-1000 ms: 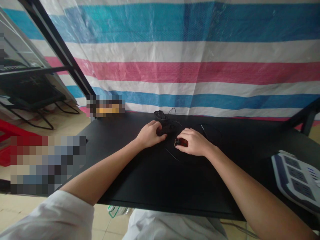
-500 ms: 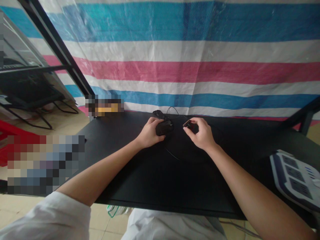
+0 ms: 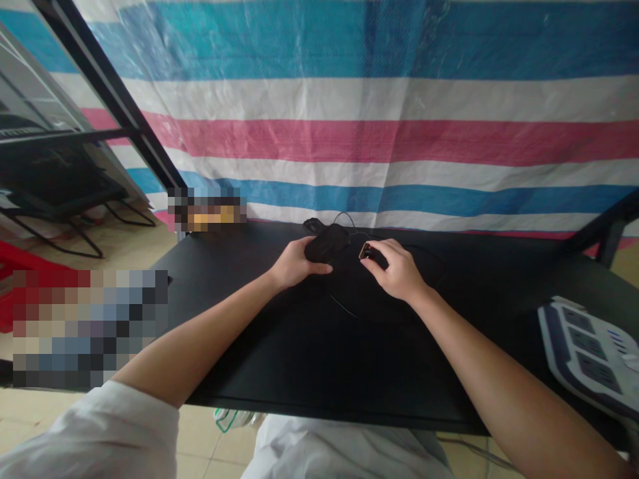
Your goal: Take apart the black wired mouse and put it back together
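My left hand (image 3: pixel 293 265) is closed around the side of a black rounded block (image 3: pixel 327 243), with the thumb along its near edge. I cannot make out what kind of thing the block is. My right hand (image 3: pixel 397 269) pinches a small black piece (image 3: pixel 367 252) with a pale, coppery edge. A narrow gap lies between the two held things. Behind the block, another dark lump (image 3: pixel 313 226) rests on the black table (image 3: pixel 329 366). A thin black cable (image 3: pixel 343 215) loops up beside it, and a short stretch of cable (image 3: pixel 343 306) shows nearer to me.
A white and dark-blue power strip (image 3: pixel 589 352) lies at the table's right end. Blurred-out items (image 3: pixel 212 209) stand at the back left corner. A striped tarpaulin (image 3: pixel 349 140) hangs behind the table. Black metal posts (image 3: pixel 124 100) rise at the left, with a chair (image 3: pixel 64 179) beyond.
The left hand has tilted the black block up and shifted it slightly back, showing more of its dark face. My right hand has moved a little left with the small piece, turning it.
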{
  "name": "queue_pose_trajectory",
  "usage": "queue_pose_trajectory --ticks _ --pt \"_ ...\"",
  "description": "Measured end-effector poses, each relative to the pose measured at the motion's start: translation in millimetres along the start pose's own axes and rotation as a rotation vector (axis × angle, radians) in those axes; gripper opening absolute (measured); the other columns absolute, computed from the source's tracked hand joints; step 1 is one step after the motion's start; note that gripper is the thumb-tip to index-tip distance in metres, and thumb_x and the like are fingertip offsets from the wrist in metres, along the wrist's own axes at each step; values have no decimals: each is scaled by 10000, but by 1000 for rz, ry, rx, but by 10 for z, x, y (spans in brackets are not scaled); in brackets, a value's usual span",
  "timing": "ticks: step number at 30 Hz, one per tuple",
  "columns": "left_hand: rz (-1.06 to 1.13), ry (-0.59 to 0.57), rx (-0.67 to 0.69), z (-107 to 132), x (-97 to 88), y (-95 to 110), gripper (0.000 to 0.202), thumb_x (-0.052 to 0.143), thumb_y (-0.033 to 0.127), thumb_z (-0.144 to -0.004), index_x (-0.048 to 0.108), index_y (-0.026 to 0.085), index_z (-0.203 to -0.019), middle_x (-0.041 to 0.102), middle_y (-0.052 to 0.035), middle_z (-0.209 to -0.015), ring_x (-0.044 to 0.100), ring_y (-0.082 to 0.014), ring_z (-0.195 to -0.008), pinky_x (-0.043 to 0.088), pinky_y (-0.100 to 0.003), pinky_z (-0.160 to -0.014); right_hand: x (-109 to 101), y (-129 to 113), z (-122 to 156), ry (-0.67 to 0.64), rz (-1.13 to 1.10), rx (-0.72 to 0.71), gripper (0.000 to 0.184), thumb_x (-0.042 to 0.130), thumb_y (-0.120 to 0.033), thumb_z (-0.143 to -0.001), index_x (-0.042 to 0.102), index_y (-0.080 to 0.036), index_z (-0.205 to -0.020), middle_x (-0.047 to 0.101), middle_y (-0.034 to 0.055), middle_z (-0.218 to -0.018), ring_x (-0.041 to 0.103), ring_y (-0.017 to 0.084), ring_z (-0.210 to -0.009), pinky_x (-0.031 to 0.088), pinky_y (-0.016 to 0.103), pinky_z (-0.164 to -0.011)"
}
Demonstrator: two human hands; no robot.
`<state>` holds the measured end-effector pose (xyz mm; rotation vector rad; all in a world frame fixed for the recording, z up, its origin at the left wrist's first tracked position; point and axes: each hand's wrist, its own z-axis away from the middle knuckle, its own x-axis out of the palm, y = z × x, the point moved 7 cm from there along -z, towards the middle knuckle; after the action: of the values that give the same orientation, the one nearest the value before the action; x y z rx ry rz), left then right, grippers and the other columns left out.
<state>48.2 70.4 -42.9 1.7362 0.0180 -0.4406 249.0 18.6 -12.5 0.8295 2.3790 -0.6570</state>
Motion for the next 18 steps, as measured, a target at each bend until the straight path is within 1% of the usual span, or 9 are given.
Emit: queue_pose_trajectory --ticks 2,4,6,8,9,12,14,18 --pt "-2 -18 -19 9 20 5 586 878 317 -454 626 128 -948 703 -55 -925 660 -260 -925 511 -449 -909 16 1 7 -27 0 16 216 598 -324 -875 640 -194 -1042 719 97 -946 662 260 -898 543 418 -818" --pt "-16 -21 -13 25 33 21 553 886 320 -443 618 135 -890 687 -31 -845 654 -232 -840 529 -420 -842 38 4 14 -64 0 38 213 610 -347 -866 640 -196 -1013 722 83 -905 674 248 -849 543 400 -798" --pt "5 -33 -16 42 55 28 536 886 335 -452 601 146 -866 657 -8 -758 635 -199 -728 543 -375 -720 55 10 21 -89 -3 63 224 607 -367 -866 634 -193 -1004 724 71 -865 685 237 -804 543 380 -773" --pt "53 -49 -32 60 84 29 505 879 355 -470 580 158 -826 620 13 -674 598 -167 -615 525 -328 -592 66 25 29 -101 -11 93 244 601 -381 -868 623 -194 -1023 729 63 -850 693 231 -782 544 363 -749" --pt "78 -56 -37 68 99 33 490 876 367 -477 570 161 -799 606 18 -644 579 -155 -575 512 -313 -550 71 33 33 -105 -15 106 253 601 -387 -868 618 -197 -1034 731 60 -850 697 229 -779 544 357 -742" --pt "164 -62 -37 90 134 60 473 873 405 -497 556 152 -739 613 -3 -625 579 -147 -547 514 -303 -531 88 44 40 -119 -34 119 255 606 -385 -865 611 -210 -1052 735 55 -864 700 224 -779 547 348 -737" --pt "235 -46 -54 99 141 62 484 862 447 -528 555 144 -747 628 -25 -640 606 -161 -556 520 -301 -523 92 38 39 -118 -50 109 252 606 -374 -867 617 -206 -1054 734 62 -889 697 220 -783 551 348 -741" --pt "345 6 -129 93 128 17 467 744 549 -673 532 144 -764 616 -37 -595 607 -172 -482 477 -275 -427 104 8 31 -127 -92 73 270 597 -366 -883 647 -180 -1072 715 87 -949 683 212 -795 556 346 -742"
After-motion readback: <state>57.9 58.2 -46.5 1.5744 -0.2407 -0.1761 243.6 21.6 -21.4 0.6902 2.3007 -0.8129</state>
